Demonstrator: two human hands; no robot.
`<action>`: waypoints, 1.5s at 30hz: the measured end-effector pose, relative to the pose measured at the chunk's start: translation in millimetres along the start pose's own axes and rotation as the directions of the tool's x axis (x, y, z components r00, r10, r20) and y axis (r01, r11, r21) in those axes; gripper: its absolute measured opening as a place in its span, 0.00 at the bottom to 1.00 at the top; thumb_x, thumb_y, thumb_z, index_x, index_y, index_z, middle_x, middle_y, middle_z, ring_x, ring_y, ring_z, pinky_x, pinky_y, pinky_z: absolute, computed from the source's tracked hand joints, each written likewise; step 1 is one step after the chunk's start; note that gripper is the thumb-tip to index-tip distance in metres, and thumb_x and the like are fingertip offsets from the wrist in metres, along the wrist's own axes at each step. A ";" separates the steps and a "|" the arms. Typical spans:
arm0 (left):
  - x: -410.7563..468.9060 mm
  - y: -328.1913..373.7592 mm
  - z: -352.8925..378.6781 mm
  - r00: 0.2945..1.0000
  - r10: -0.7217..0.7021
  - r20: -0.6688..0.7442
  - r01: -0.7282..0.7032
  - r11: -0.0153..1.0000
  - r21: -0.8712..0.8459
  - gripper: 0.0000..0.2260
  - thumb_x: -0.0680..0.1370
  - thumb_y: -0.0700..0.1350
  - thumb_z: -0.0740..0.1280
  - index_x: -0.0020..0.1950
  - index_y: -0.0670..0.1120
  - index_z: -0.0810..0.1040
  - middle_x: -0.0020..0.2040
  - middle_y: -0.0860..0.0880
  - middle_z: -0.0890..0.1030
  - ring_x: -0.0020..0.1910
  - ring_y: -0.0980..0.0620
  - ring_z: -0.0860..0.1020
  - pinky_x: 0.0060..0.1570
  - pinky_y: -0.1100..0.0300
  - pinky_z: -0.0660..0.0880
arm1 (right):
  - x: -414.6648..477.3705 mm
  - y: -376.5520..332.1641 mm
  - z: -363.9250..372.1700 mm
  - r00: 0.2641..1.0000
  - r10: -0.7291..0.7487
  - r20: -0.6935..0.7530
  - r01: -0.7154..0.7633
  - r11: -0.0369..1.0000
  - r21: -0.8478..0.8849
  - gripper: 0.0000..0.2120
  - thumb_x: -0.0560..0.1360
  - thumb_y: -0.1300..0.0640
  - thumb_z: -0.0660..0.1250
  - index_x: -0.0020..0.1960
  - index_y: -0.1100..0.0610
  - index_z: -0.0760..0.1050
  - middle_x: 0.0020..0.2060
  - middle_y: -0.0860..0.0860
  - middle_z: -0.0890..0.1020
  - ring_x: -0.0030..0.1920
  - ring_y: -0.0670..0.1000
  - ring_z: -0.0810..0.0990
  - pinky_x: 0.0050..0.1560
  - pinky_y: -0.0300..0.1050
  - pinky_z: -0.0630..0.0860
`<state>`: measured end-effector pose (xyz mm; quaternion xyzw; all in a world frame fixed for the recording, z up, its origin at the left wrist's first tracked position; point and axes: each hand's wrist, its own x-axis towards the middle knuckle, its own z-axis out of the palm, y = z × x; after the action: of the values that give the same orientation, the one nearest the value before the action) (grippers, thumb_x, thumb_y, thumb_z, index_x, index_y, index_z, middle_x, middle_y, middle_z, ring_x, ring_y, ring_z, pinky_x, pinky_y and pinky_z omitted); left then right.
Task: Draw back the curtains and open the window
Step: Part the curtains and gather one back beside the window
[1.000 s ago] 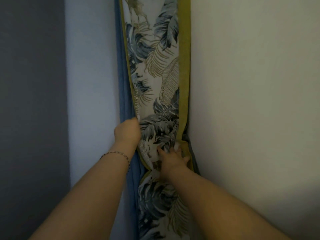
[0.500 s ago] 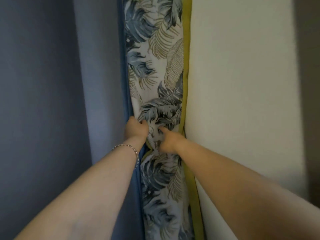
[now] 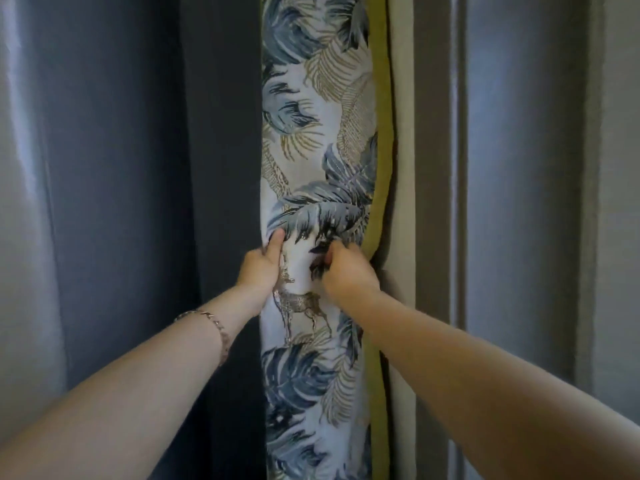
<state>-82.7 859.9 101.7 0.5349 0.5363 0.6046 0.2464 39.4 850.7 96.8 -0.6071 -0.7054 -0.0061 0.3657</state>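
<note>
Pinching the leaf-print curtain [image 3: 317, 140] between them (mid-height), left hand [image 3: 260, 271] and right hand [image 3: 346, 271] grip its fabric.

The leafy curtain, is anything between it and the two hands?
No. Both hands are already on the leafy curtain: the left hand presses its left edge with the thumb up, and the right hand pinches a fold near the green border. Nothing visible sits between them.

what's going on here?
A person has both hands on a bunched leaf-print curtain with an olive-green edge. The left hand pinches its left side and the right hand clutches the fabric beside it. A dark blue curtain hangs at left. No window is visible.
</note>
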 end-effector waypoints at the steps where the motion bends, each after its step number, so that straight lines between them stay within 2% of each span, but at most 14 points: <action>1: -12.4 6.4 -7.1 0.997 -0.054 0.056 0.055 0.998 -0.018 0.24 0.78 0.61 0.56 0.52 0.40 0.78 0.43 0.43 0.79 0.46 0.44 0.78 0.43 0.58 0.73 | -13.2 -0.7 -7.8 1.000 -0.012 0.011 0.012 0.999 -0.030 0.15 0.78 0.62 0.57 0.65 0.59 0.66 0.65 0.60 0.68 0.60 0.62 0.73 0.57 0.53 0.73; 4: -30.0 12.2 -21.9 0.999 -0.041 0.001 0.041 0.999 -0.019 0.26 0.79 0.59 0.57 0.57 0.36 0.77 0.49 0.41 0.79 0.53 0.42 0.78 0.50 0.58 0.71 | -40.5 1.7 -18.5 0.994 -0.011 0.106 0.022 0.994 -0.104 0.19 0.78 0.61 0.58 0.69 0.58 0.62 0.70 0.59 0.64 0.67 0.61 0.67 0.64 0.55 0.70; 8: -54.4 15.3 -26.4 0.986 0.139 -0.093 -0.097 0.929 0.358 0.10 0.81 0.44 0.58 0.56 0.37 0.68 0.57 0.34 0.76 0.53 0.38 0.76 0.46 0.52 0.70 | -67.3 4.1 -35.5 0.965 0.149 0.214 -0.125 0.985 -0.122 0.26 0.77 0.63 0.57 0.75 0.59 0.56 0.74 0.59 0.59 0.72 0.61 0.62 0.70 0.56 0.66; 12: -83.0 30.0 -14.3 0.998 0.045 -0.043 -0.001 0.711 0.703 0.33 0.77 0.38 0.64 0.76 0.39 0.49 0.74 0.37 0.54 0.68 0.37 0.62 0.64 0.48 0.68 | -96.7 -1.5 -57.8 0.904 0.260 0.340 -0.210 0.961 -0.178 0.17 0.80 0.64 0.57 0.68 0.61 0.69 0.69 0.61 0.70 0.68 0.60 0.69 0.61 0.46 0.70; 15: -95.2 36.7 -15.1 0.936 0.316 0.156 -0.313 0.545 0.778 0.30 0.76 0.43 0.66 0.73 0.40 0.57 0.70 0.39 0.61 0.66 0.39 0.65 0.64 0.49 0.69 | -117.9 -0.1 -72.4 0.915 0.299 0.272 -0.237 0.942 -0.238 0.16 0.78 0.62 0.58 0.65 0.60 0.74 0.64 0.61 0.76 0.64 0.60 0.74 0.57 0.48 0.71; 18: -112.4 43.3 -11.8 0.806 0.316 0.500 -0.578 0.599 0.554 0.13 0.78 0.45 0.61 0.60 0.41 0.73 0.56 0.42 0.78 0.54 0.41 0.77 0.52 0.50 0.76 | -145.7 11.2 -83.3 0.892 0.399 0.211 -0.333 0.898 -0.288 0.16 0.79 0.61 0.57 0.64 0.62 0.74 0.62 0.60 0.77 0.64 0.59 0.75 0.61 0.49 0.72; 21: -143.8 41.3 -2.3 0.617 0.150 0.772 -0.653 0.645 0.397 0.11 0.78 0.43 0.60 0.50 0.39 0.79 0.46 0.43 0.82 0.46 0.44 0.81 0.50 0.54 0.78 | -190.8 25.1 -93.7 0.846 0.519 0.126 -0.453 0.822 -0.344 0.16 0.78 0.62 0.58 0.64 0.62 0.75 0.62 0.59 0.78 0.63 0.59 0.76 0.61 0.48 0.72; 25: -199.1 43.4 9.8 0.394 0.099 0.914 -0.742 0.620 0.253 0.12 0.77 0.41 0.59 0.51 0.37 0.80 0.47 0.40 0.85 0.45 0.43 0.84 0.47 0.55 0.80 | -261.1 32.5 -115.7 0.732 0.681 0.023 -0.633 0.693 -0.345 0.17 0.78 0.62 0.58 0.64 0.62 0.75 0.61 0.59 0.79 0.63 0.59 0.77 0.64 0.50 0.74; 27: -244.3 52.7 13.4 0.253 0.110 0.961 -0.782 0.608 0.136 0.12 0.76 0.41 0.58 0.49 0.38 0.80 0.46 0.41 0.85 0.42 0.43 0.83 0.35 0.62 0.76 | -319.6 25.7 -138.4 0.633 0.773 -0.046 -0.740 0.586 -0.332 0.16 0.77 0.63 0.59 0.63 0.62 0.76 0.60 0.60 0.79 0.61 0.58 0.78 0.63 0.51 0.75; 31: -342.1 77.9 18.9 0.005 0.194 0.981 -0.774 0.622 -0.119 0.12 0.78 0.43 0.59 0.35 0.44 0.73 0.34 0.46 0.79 0.29 0.50 0.76 0.29 0.63 0.70 | -430.5 12.5 -187.2 0.482 0.853 -0.202 -0.858 0.413 -0.304 0.13 0.76 0.65 0.60 0.58 0.63 0.78 0.51 0.61 0.84 0.44 0.54 0.82 0.53 0.49 0.81; 36: -460.9 113.0 14.7 -0.226 0.284 0.932 -0.735 0.578 -0.355 0.11 0.77 0.42 0.59 0.35 0.45 0.72 0.40 0.44 0.82 0.36 0.47 0.79 0.41 0.56 0.78 | -549.2 -21.1 -247.0 0.303 0.867 -0.396 -0.936 0.194 -0.293 0.13 0.75 0.64 0.61 0.54 0.63 0.82 0.47 0.59 0.86 0.38 0.51 0.80 0.45 0.45 0.81; 39: -558.2 144.6 -5.1 -0.359 0.344 0.868 -0.660 0.564 -0.497 0.09 0.77 0.42 0.60 0.37 0.45 0.75 0.40 0.45 0.82 0.37 0.47 0.81 0.43 0.58 0.78 | -643.6 -63.5 -290.7 0.174 0.855 -0.489 -0.969 0.060 -0.241 0.15 0.76 0.64 0.60 0.58 0.65 0.79 0.54 0.60 0.84 0.47 0.55 0.81 0.47 0.44 0.77; 42: -650.4 177.0 -38.0 -0.436 0.429 0.791 -0.567 0.551 -0.612 0.09 0.77 0.42 0.60 0.44 0.43 0.79 0.44 0.43 0.84 0.45 0.45 0.83 0.49 0.55 0.79 | -733.6 -105.7 -331.5 0.049 0.798 -0.600 -0.983 -0.067 -0.170 0.12 0.74 0.64 0.59 0.51 0.61 0.81 0.49 0.60 0.83 0.51 0.58 0.81 0.42 0.41 0.73; 45: -726.5 202.6 -60.9 -0.473 0.508 0.719 -0.473 0.542 -0.694 0.10 0.77 0.44 0.61 0.49 0.41 0.80 0.43 0.44 0.82 0.47 0.44 0.82 0.52 0.52 0.80 | -804.7 -138.6 -365.1 -0.062 0.731 -0.679 -0.977 -0.183 -0.108 0.13 0.74 0.62 0.59 0.51 0.59 0.81 0.53 0.58 0.83 0.57 0.58 0.79 0.57 0.46 0.76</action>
<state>140.2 141.7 17.5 0.9588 -0.1637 0.0534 0.2259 101.9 -36.7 3.4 -0.9783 0.0704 -0.0874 0.1740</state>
